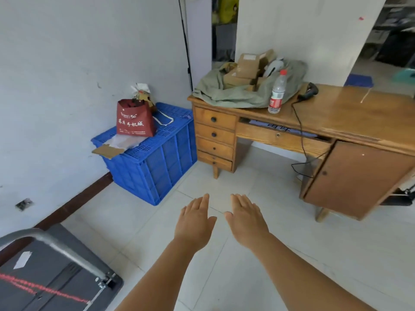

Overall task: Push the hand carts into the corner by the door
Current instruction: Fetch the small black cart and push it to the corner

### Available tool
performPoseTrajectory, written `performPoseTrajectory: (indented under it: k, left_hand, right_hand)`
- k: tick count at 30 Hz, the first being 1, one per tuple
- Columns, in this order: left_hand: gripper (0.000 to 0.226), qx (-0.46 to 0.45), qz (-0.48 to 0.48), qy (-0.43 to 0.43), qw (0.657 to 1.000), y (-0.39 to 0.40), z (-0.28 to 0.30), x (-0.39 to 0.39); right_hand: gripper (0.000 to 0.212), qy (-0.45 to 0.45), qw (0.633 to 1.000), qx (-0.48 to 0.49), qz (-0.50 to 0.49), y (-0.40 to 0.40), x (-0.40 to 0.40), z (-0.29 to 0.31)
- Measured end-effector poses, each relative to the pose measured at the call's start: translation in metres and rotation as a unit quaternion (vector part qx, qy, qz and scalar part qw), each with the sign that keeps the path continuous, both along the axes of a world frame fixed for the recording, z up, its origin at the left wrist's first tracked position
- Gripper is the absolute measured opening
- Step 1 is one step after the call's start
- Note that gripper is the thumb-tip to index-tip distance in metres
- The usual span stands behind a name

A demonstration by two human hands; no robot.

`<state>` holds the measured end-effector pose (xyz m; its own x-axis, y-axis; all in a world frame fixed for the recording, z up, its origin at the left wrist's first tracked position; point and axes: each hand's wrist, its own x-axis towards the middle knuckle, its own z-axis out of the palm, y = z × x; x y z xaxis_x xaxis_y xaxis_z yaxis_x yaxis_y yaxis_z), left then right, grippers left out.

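A hand cart (51, 277) with a dark grey platform and a silver tubular handle stands at the bottom left against the wall, partly cut off by the frame edge. Red cord lies across its deck. My left hand (194, 221) and my right hand (246, 217) are stretched out side by side over the tiled floor, palms down, fingers together and flat, holding nothing. Both hands are to the right of the cart and do not touch it. A doorway (224, 30) opens at the back between the two walls.
A blue plastic crate (157, 162) with a red paper bag (134, 120) on top sits against the left wall. A wooden desk (336, 122) with drawers, a green cloth, cardboard boxes and a water bottle (278, 93) fills the right side. A black cable hangs off the desk.
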<state>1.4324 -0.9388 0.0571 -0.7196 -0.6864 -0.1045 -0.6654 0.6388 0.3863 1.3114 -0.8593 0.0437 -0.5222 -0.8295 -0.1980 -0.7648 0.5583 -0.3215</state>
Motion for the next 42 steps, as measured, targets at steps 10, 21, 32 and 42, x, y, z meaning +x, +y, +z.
performPoseTrajectory:
  k: [10,21,32,42]
  left_hand:
    - [0.063,-0.003,-0.173,0.008,0.985,0.021,-0.001,-0.172]
    - [0.063,-0.030,-0.378,0.021,0.925,0.086,0.014,-0.330]
    - [0.063,-0.048,-0.460,0.032,0.886,0.210,0.022,-0.477]
    - [0.061,-0.080,-0.483,0.049,0.871,0.318,0.035,-0.617]
  right_hand:
    - [0.045,0.024,0.982,-0.017,-0.185,0.066,-0.133,0.014]
    - [0.059,0.025,0.930,-0.007,-0.366,0.162,-0.243,0.031]
    - [0.060,0.020,0.892,-0.008,-0.452,0.292,-0.368,0.034]
    - [0.060,0.044,0.882,-0.028,-0.468,0.401,-0.493,0.054]
